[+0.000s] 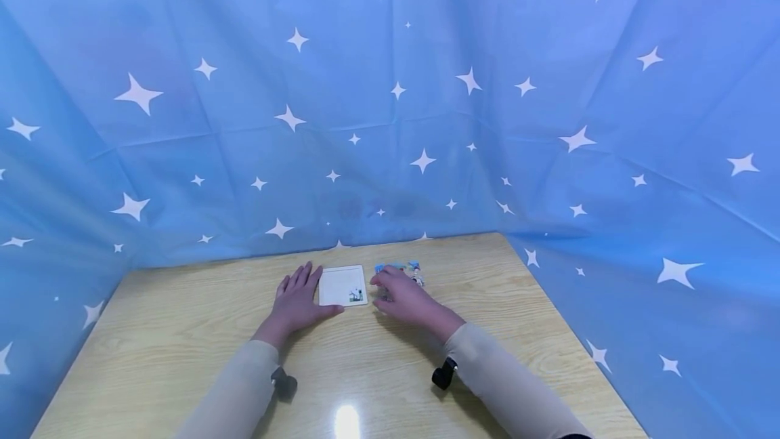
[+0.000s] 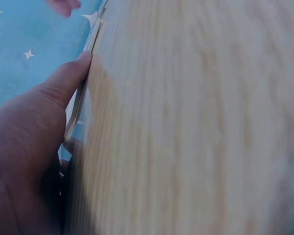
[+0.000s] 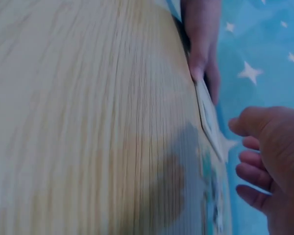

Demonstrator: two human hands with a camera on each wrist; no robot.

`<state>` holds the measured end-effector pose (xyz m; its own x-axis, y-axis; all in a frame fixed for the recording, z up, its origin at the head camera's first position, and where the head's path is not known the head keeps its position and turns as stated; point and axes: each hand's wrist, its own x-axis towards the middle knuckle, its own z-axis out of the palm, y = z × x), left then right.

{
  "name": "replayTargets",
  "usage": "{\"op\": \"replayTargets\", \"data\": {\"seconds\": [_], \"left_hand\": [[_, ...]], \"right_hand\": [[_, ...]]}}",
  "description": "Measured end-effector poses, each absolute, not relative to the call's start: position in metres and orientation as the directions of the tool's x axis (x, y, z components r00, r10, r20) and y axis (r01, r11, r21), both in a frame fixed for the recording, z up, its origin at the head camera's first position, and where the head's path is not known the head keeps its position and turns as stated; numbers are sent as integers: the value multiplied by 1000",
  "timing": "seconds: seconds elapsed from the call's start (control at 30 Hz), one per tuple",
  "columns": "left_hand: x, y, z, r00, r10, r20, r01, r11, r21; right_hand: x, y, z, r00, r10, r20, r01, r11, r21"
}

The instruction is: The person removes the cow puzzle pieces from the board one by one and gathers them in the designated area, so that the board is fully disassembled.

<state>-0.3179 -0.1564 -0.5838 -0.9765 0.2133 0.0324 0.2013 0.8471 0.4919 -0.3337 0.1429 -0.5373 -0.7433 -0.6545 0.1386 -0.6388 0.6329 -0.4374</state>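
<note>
A flat white square tray (image 1: 335, 283) lies near the table's far edge, with a small printed patch like joined jigsaw pieces (image 1: 355, 295) in its lower right corner. Along its left side rests my left hand (image 1: 298, 302), fingers spread and straight, thumb against the near edge; the left wrist view shows that thumb on the tray's rim (image 2: 74, 110). My right hand (image 1: 404, 298) hovers just right of the tray, over a pile of small colourful pieces (image 1: 416, 273) that it partly covers. In the right wrist view its fingers are loosely bent and nothing shows between them.
The pale wooden table (image 1: 487, 371) reaches well to both sides and toward me. A blue curtain (image 1: 341, 87) with white stars hangs behind it and down the right side. Black wrist cameras (image 1: 445, 373) sit on both sleeves.
</note>
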Motion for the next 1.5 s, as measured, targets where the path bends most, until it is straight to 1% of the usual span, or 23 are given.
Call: {"op": "replayTargets", "data": {"seconds": [0.2, 0.4, 0.63, 0.87, 1.0, 1.17, 1.37, 1.5], "left_hand": [[-320, -158, -586, -976, 217, 22, 202, 859, 470], [-319, -159, -584, -977, 213, 11, 195, 867, 459], [-319, -161, -585, -978, 206, 9, 187, 867, 461], [-317, -159, -581, -977, 213, 5, 191, 865, 465], [-318, -158, -583, -976, 217, 10, 196, 858, 474], [-325, -161, -594, -975, 218, 37, 209, 848, 486], [-327, -163, -600, -975, 218, 45, 212, 843, 494], [-328, -164, -602, -974, 219, 57, 218, 838, 501]], "right_hand": [[-334, 115, -535, -715, -691, 110, -681, 651, -334], [-338, 100, -535, -700, -712, 51, -695, 664, -275], [-344, 92, -537, -708, -707, -3, -679, 681, -275], [-343, 88, -533, -730, -682, -43, -644, 707, -292], [-343, 87, -532, -732, -679, -42, -646, 713, -272], [-345, 87, -534, -732, -680, -33, -650, 713, -265], [-344, 86, -533, -730, -683, -36, -651, 709, -271], [-345, 86, -534, -728, -685, -29, -648, 701, -298]]}}
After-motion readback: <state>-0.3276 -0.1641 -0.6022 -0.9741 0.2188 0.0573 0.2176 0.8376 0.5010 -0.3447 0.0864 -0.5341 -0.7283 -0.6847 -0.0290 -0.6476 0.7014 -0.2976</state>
